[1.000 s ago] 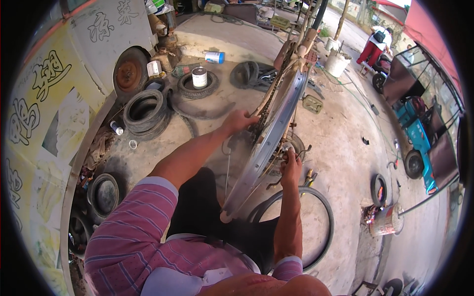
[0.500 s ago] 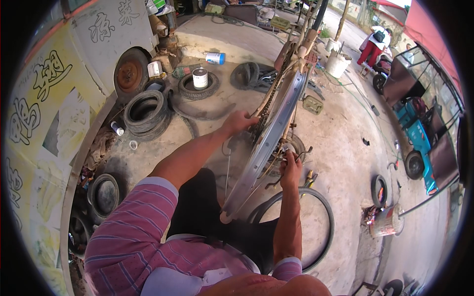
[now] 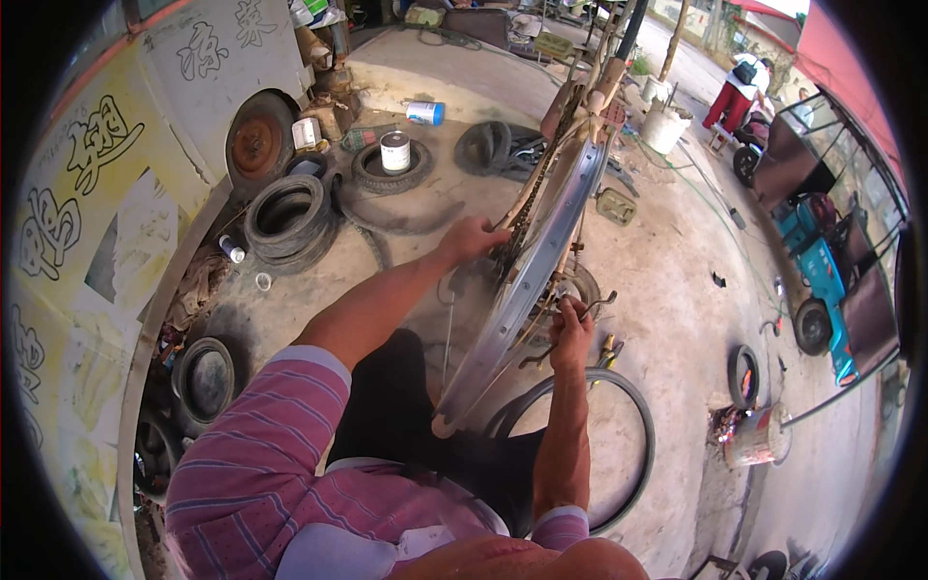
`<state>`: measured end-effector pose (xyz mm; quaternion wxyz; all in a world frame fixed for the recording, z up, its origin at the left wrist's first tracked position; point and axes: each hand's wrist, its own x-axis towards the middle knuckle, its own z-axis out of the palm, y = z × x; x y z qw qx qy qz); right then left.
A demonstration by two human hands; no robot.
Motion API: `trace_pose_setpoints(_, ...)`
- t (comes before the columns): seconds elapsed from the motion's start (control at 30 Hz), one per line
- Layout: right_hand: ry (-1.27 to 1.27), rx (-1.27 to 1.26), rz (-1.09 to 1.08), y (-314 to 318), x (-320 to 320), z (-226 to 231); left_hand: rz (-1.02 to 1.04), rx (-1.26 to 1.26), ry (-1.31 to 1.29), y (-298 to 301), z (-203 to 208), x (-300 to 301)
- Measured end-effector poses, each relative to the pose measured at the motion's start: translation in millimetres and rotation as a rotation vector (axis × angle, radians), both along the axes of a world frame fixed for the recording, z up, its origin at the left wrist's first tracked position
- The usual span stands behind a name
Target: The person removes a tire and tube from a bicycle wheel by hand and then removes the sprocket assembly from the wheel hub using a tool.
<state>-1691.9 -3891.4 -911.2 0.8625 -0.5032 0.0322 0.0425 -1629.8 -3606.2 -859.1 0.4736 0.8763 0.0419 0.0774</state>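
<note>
A bicycle stands tipped up before me, its silver wheel rim (image 3: 537,275) bare of any tyre and running down toward my lap. My left hand (image 3: 472,239) is closed at the left side of the wheel, fingertips beside the chain (image 3: 523,215); what it grips is hidden. Right of the rim, near the wheel's centre, my right hand (image 3: 571,324) pinches something too small to make out. A dark bent lever (image 3: 601,301) sticks out just beside those fingers. Below the right wrist, a thin black tyre (image 3: 646,435) lies on the ground around my forearm.
Stacked tyres (image 3: 288,217) lie at left, with a white can (image 3: 394,153) inside another tyre behind. Yellow-handled pliers (image 3: 609,350) rest right of my hand. A white bucket (image 3: 663,129), a blue tricycle cart (image 3: 820,275) and a person in red trousers (image 3: 732,101) are at far right.
The view has shifted slightly. My right fingers have moved a little at the wheel's centre, while my left hand stays in place. The far person leans over more.
</note>
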Motion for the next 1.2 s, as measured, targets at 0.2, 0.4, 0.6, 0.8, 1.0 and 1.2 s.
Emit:
trace_pose_setpoints(0.2, 0.18, -0.162, -0.012, -7, 11, -6, -0.032, 0.042, 0.021, -8, 12, 0)
trace_pose_setpoints(0.4, 0.019, -0.119, -0.022, 0, 2, 0, -0.037, 0.031, 0.066, -8, 14, -5)
trace_pose_setpoints(0.6, -0.074, -0.021, 0.001, -1, -1, 1, -0.026, -0.008, 0.004, -4, 4, -1)
trace_pose_setpoints(0.8, 0.195, -0.021, -0.007, -6, 5, -3, -0.019, 0.011, -0.008, -2, -1, 3)
trace_pose_setpoints(1.0, 0.076, -0.109, 0.09, -12, 6, 0, -0.035, -0.01, 0.019, -1, -4, 6)
trace_pose_setpoints(1.2, -0.005, -0.109, 0.027, -9, 5, 7, -0.024, 0.011, -0.005, -1, -8, 12)
